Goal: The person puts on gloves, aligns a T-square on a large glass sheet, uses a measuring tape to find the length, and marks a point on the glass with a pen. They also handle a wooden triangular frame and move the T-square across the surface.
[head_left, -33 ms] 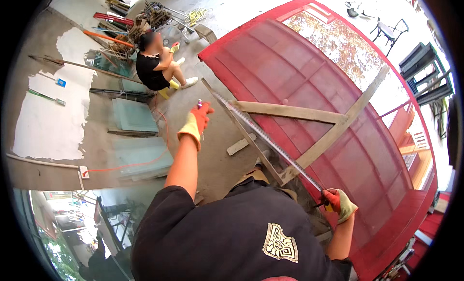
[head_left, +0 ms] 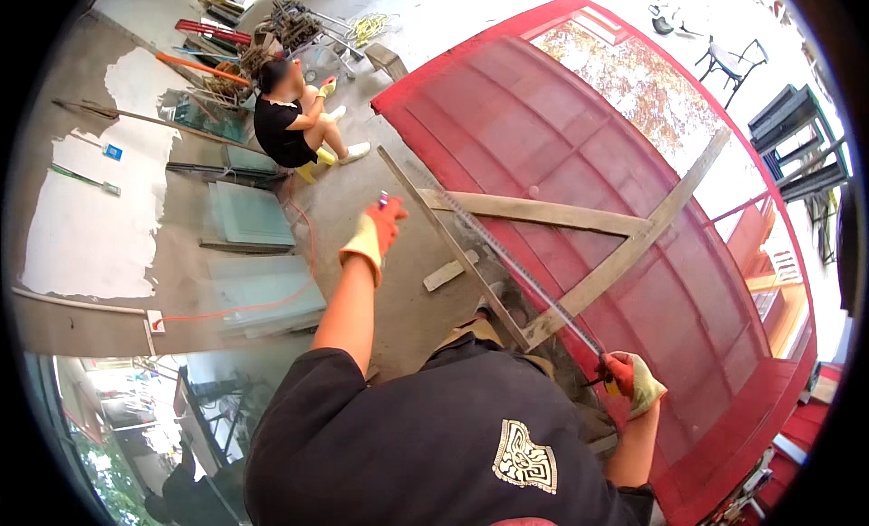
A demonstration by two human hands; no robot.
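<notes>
My right hand, in a red and pale yellow glove, is closed around a tape measure with some yellow on its case. Its blade runs out up and to the left, over a wooden frame of flat boards. The blade's far end blurs near the frame's upper left corner. My left hand, gloved in orange and yellow, is raised left of the frame. Its fingers close on a small slim tool with a shiny silver and purple end, whose kind I cannot make out.
A big red metal panel lies under and beyond the frame. On the left, glass sheets lean near an orange cord. Another person, wearing gloves, sits on a low yellow stool. A short board lies on the floor.
My left hand has shifted slightly right and down. The tape blade's far end looks more blurred, and my right hand has moved very slightly left.
</notes>
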